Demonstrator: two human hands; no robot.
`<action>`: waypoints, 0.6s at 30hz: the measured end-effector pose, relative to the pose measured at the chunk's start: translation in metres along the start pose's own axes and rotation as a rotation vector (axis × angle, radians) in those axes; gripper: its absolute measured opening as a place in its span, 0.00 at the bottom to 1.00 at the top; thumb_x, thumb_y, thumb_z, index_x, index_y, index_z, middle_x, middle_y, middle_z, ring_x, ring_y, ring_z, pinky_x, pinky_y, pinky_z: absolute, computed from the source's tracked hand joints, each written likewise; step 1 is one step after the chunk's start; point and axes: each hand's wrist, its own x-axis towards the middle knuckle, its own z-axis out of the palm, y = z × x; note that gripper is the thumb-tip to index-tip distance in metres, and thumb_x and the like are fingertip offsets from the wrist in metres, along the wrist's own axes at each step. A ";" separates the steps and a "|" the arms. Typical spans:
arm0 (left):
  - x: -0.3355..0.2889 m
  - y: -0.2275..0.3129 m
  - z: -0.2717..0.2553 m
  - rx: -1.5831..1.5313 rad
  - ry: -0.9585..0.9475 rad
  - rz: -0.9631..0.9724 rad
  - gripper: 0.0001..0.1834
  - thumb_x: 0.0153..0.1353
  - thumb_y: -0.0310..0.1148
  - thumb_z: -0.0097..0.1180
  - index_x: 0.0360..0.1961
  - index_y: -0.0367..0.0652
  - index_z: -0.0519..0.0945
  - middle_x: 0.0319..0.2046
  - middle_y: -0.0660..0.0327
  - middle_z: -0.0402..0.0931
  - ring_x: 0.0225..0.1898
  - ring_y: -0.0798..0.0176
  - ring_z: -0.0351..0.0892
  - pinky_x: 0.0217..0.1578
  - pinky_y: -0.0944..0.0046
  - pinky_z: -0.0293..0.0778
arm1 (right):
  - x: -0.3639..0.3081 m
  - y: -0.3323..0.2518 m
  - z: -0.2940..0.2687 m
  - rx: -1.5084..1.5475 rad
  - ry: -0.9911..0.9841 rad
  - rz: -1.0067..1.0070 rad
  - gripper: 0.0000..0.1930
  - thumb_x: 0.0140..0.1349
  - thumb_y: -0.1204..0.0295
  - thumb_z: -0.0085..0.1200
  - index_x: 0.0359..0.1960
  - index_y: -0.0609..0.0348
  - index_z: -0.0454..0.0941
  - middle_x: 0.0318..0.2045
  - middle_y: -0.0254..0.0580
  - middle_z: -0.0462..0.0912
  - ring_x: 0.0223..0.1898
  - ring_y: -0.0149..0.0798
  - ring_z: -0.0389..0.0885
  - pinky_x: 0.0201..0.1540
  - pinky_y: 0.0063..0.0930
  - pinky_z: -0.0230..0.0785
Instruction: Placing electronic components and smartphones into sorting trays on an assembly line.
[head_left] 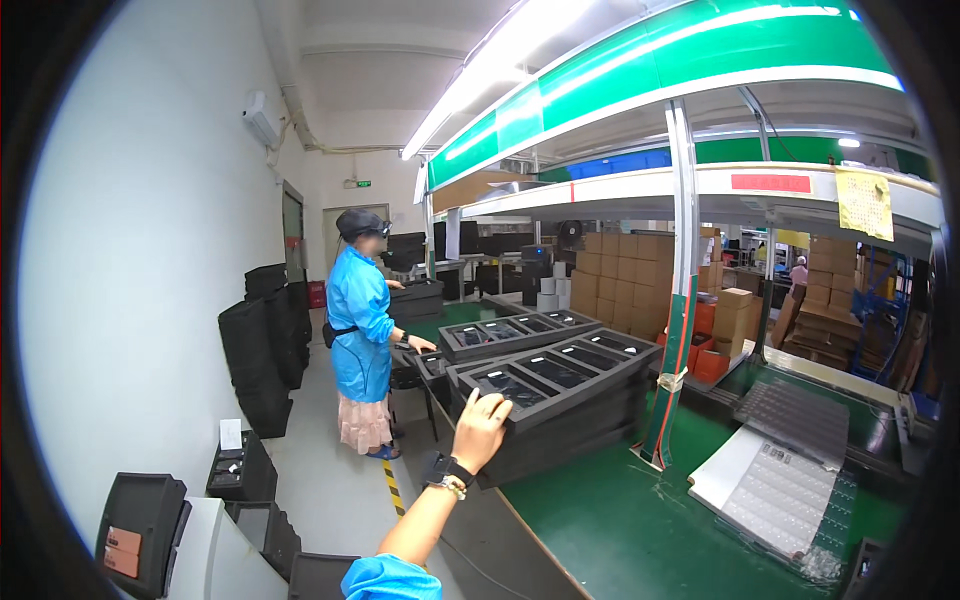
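Note:
My left hand (pixel 480 430), with a dark band and a bracelet at the wrist, is at the near left corner of a black foam tray (pixel 560 412). Its fingers are curled over the tray's edge. The tray tops a stack of similar trays (pixel 570 445) on the green bench. Its compartments hold flat, dark, glossy pieces, some with small white labels. Just behind it lies another black tray (pixel 515 333) of the same kind. My right hand is out of the picture.
A co-worker in a blue smock (pixel 360 300) stands at the bench's far left, one hand near the trays. A metal post (pixel 680 250) rises from the green bench (pixel 600 530). Clear plastic blister trays (pixel 775 480) lie at right. Black foam stacks (pixel 255 350) line the wall.

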 end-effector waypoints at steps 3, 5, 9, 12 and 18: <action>0.019 0.038 -0.001 0.050 0.068 0.075 0.23 0.44 0.25 0.64 0.46 0.49 0.82 0.46 0.62 0.79 0.54 0.55 0.79 0.64 0.39 0.66 | 0.022 -0.008 0.045 0.253 -0.376 0.149 0.26 0.71 0.75 0.51 0.69 0.58 0.60 0.62 0.45 0.69 0.62 0.40 0.71 0.60 0.31 0.67; 0.023 0.068 -0.007 0.052 0.089 0.106 0.21 0.46 0.27 0.64 0.45 0.52 0.82 0.44 0.66 0.79 0.52 0.59 0.80 0.63 0.39 0.66 | 0.048 -0.033 0.081 0.455 -0.570 0.327 0.26 0.74 0.70 0.46 0.71 0.57 0.58 0.65 0.46 0.67 0.63 0.40 0.70 0.60 0.31 0.67; 0.025 0.130 -0.008 -0.071 0.162 0.127 0.20 0.49 0.30 0.66 0.46 0.55 0.81 0.44 0.70 0.81 0.48 0.63 0.81 0.63 0.41 0.64 | 0.089 -0.046 0.162 0.841 -0.656 0.650 0.24 0.73 0.61 0.49 0.66 0.53 0.59 0.57 0.51 0.74 0.55 0.45 0.78 0.56 0.39 0.73; 0.027 0.170 -0.005 -0.264 0.192 0.103 0.24 0.47 0.30 0.69 0.49 0.51 0.78 0.49 0.70 0.82 0.48 0.63 0.81 0.65 0.44 0.63 | 0.126 -0.029 0.217 0.916 -0.810 0.628 0.36 0.73 0.42 0.42 0.74 0.41 0.45 0.62 0.62 0.67 0.57 0.58 0.77 0.55 0.54 0.76; 0.018 0.201 0.005 -0.465 0.157 0.038 0.29 0.53 0.29 0.66 0.57 0.45 0.74 0.54 0.66 0.80 0.53 0.61 0.79 0.69 0.46 0.58 | 0.165 -0.041 0.273 1.002 -0.546 0.586 0.16 0.72 0.58 0.49 0.54 0.52 0.68 0.42 0.41 0.81 0.37 0.37 0.86 0.41 0.34 0.84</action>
